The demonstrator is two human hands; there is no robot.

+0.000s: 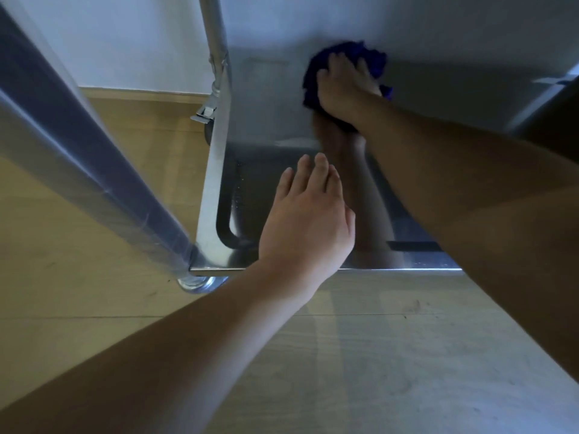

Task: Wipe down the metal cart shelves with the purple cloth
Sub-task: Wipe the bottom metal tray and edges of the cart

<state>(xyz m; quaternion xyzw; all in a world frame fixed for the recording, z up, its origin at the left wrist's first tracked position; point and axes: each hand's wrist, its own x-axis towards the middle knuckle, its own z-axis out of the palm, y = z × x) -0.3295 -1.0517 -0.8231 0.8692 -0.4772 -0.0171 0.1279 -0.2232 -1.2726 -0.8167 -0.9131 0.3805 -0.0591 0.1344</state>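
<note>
Head view. Around the work: pale wooden floor [94, 308] across the lower frame and the left, white wall [125, 42] along the top, a shiny upright post [216, 42] at upper centre, a caster brake [205, 115] just below it at the shelf's left edge. Slanting through the left of the frame, close and blurred, a second post [78, 151] wrapped in clear film, hiding part of the floor and wall. Crossing in from the right edge, the right forearm [470, 189], covering much of the shelf's right half.

At upper centre-right, right hand [344, 86] with fingers curled over the purple cloth [316, 67], pressing it onto the far part of the metal cart shelf [266, 98]. At centre, left hand [310, 220] flat, fingers straight and together, palm down over the shelf's near edge; contact not certain.

Cloth bunched, fuzzy, deep violet-blue. Shelf smooth, mirror-like steel with raised rim and rounded corner, reflecting the right arm; tiny pale specks [238, 189] along its left side.
</note>
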